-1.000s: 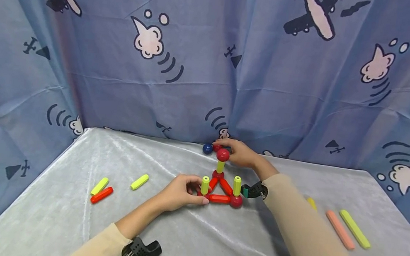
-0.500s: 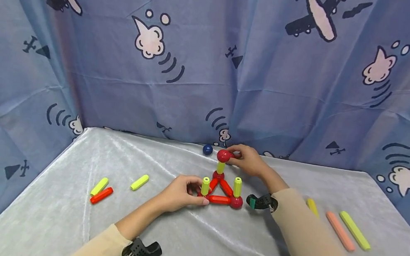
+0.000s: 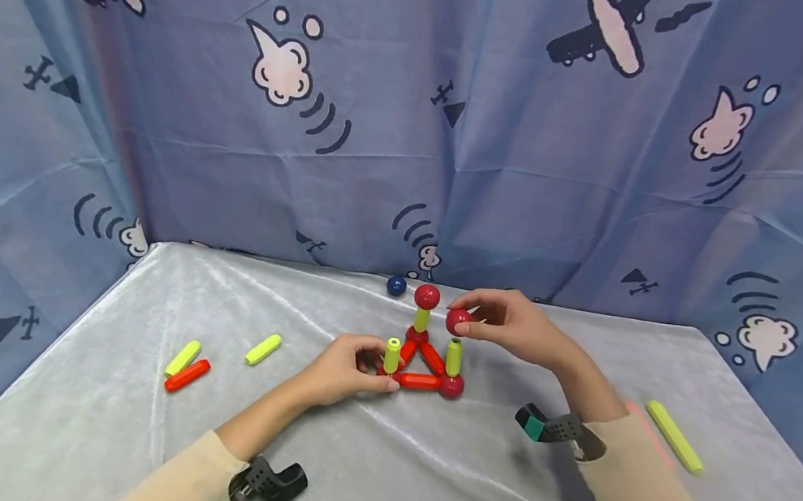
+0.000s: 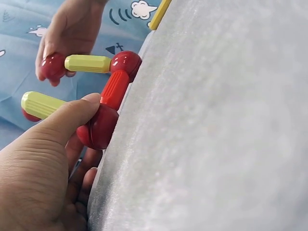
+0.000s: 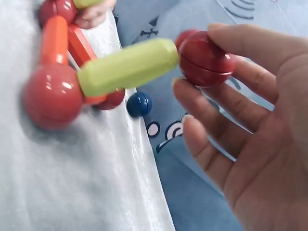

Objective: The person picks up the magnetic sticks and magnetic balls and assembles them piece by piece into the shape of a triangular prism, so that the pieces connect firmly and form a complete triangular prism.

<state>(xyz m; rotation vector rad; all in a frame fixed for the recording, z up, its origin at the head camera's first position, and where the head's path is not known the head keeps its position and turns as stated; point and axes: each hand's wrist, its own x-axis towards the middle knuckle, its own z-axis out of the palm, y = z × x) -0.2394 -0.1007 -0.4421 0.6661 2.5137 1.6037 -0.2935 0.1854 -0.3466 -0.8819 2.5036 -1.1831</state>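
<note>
A triangle of red magnetic rods (image 3: 420,381) with red corner balls (image 3: 452,386) lies on the cloth. On each corner stands a yellow-green rod; the back one (image 3: 422,320) carries a red ball (image 3: 427,296). My left hand (image 3: 340,373) holds the left corner ball (image 4: 98,127) between thumb and fingers, beside its bare-topped upright rod (image 3: 392,356). With thumb and fingertips, my right hand (image 3: 519,324) pinches another red ball (image 5: 204,60) at the top end of the right upright rod (image 5: 127,67). Whether they touch I cannot tell.
A blue ball (image 3: 396,286) sits at the back edge. Loose yellow-green rods (image 3: 263,349) and a red rod (image 3: 187,376) lie at left. At right lie a long yellow-green rod (image 3: 676,437) and a pink one partly behind the sleeve. A patterned curtain (image 3: 358,99) hangs behind.
My right hand has drawn the red ball away from beside the blue ball, rightward and nearer, to above the right upright rod. The left hand keeps its hold on the corner.
</note>
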